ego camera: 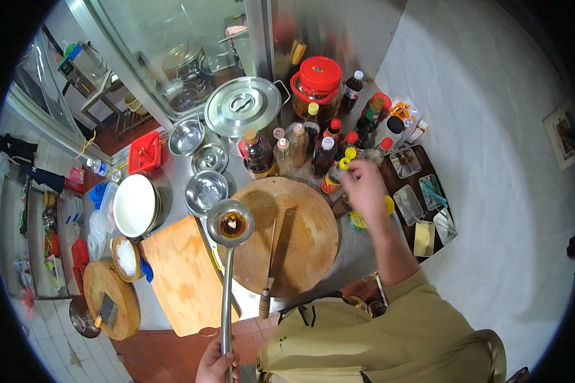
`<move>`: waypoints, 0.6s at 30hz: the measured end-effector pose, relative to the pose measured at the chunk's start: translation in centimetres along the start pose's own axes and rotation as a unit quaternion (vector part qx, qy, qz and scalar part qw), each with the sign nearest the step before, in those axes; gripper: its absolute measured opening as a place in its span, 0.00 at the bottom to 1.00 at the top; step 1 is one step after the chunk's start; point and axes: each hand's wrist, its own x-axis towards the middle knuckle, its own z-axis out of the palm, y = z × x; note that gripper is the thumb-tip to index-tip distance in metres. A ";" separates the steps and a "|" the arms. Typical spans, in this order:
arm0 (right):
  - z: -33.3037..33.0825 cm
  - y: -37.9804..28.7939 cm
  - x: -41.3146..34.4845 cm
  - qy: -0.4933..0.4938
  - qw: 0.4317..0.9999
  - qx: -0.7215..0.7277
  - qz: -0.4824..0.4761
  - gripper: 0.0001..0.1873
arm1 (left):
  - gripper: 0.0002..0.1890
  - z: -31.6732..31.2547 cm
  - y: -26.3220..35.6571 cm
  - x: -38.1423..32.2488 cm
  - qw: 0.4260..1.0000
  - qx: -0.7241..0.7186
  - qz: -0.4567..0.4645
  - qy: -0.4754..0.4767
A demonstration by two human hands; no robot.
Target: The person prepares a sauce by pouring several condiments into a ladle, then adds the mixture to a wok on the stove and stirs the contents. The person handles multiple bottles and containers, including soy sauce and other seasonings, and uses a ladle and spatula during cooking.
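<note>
My left hand [216, 365] grips the handle of a long steel ladle [230, 223] at the bottom of the view. The ladle's bowl, over the left edge of a round wooden chopping block [311, 230], holds dark brown liquid with a small white lump in it. My right hand [365, 187], slightly blurred, is at a bottle with a yellow flip cap [333, 179] right of the block; whether the fingers touch it or are closed cannot be told. A knife with a wooden handle [265, 302] lies on the block, its handle past the near edge.
Several sauce bottles [257, 155] and a red-lidded jar [320, 74] stand behind the block. Left are steel bowls [206, 193], stacked white bowls [135, 205], a rectangular cutting board [187, 277] and another round block with a cleaver [108, 311]. A tray with containers [407, 198] is right.
</note>
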 end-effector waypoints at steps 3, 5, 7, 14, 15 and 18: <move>-2.3 1.9 5.0 -0.127 0.974 -0.182 0.032 0.24 | 0.23 -0.1 -0.1 -0.1 1.000 -0.004 -0.018 0.013; -1.0 3.8 6.4 -0.260 0.957 -0.103 0.072 0.27 | 0.23 0.0 -0.1 -0.1 1.000 -0.004 -0.003 -0.001; 1.2 5.8 6.9 -0.287 0.953 -0.046 0.087 0.26 | 0.23 0.1 0.1 0.0 1.000 -0.016 0.001 -0.017; 3.3 9.7 7.2 -0.263 0.951 0.114 0.114 0.20 | 0.22 0.8 1.2 -0.6 0.999 0.026 -0.020 -0.008; 2.7 9.3 7.2 -0.261 0.954 0.114 0.094 0.20 | 0.22 0.9 1.3 -0.7 0.999 0.024 -0.021 -0.010; 0.6 6.2 7.2 -0.215 0.962 0.152 0.076 0.19 | 0.22 1.0 1.8 -0.9 0.999 0.034 -0.016 -0.013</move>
